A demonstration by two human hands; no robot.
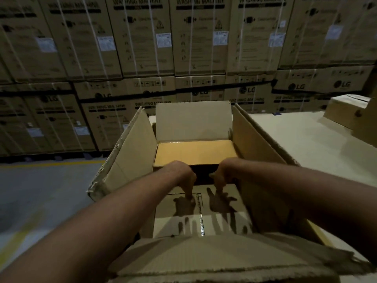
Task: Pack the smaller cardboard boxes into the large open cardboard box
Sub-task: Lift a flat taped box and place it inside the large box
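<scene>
Placement step, by judgement: both hands are down inside the large box, settling a near box at its front end. Left hand and right hand grip nothing; fingers point straight down, tips touching the near box top. A far box sits higher against the back wall, with a dark gap between the two. Next move likely calls for a straight lift between the raised side flaps, then a reach to the spare box well off right.
</scene>
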